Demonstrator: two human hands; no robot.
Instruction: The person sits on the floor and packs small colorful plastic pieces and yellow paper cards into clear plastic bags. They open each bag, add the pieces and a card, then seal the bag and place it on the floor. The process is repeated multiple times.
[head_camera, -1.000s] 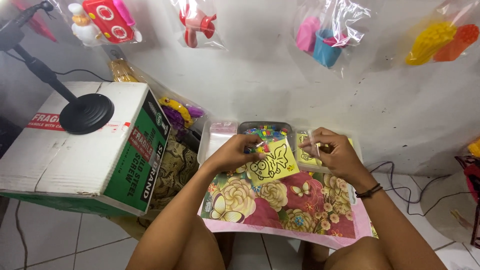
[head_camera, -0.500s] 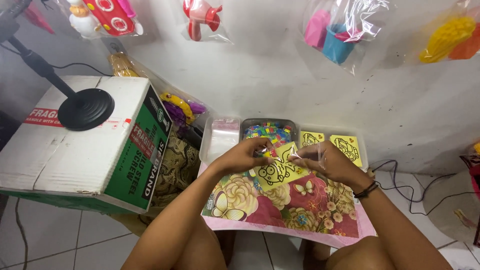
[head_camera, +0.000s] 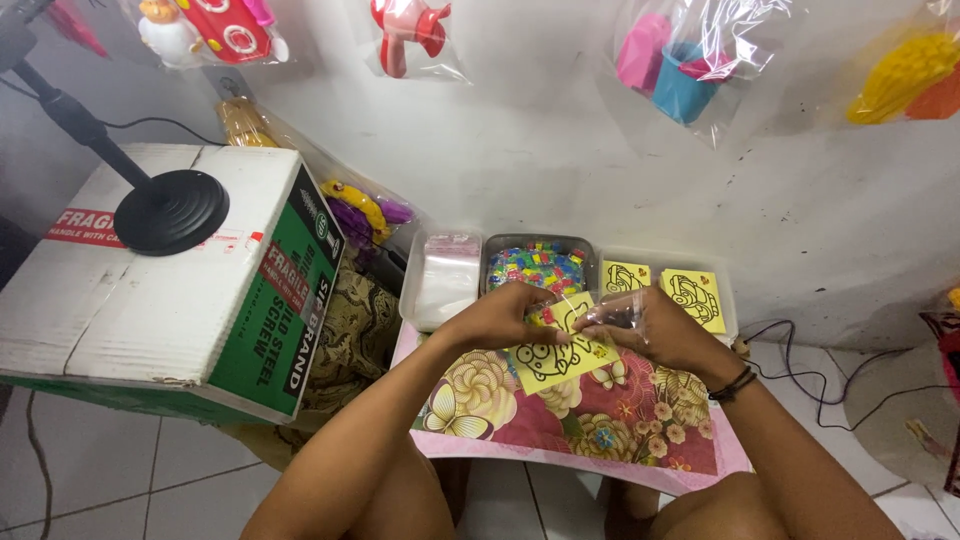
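**Hands meeting over a yellow card**

Leftmost, sitting on the floor: a white and green cardboard box, carrying a black round stand base on its top. Leaning behind it, against the wall, a clear bag of coloured toys. Further right, lying across the lap, a flowered cloth surface, with a row of trays along its far edge: clear plastic bags first, then small coloured pieces, then two more yellow picture cards. Just in front of the trays, left hand curling closed, fingertips pinching the yellow card with a black line drawing, tilted just above the cloth. Touching it from the right, right hand gripping a small clear plastic bag at the card's upper edge, fingers folded around it. Hanging above on the wall, bagged toys.
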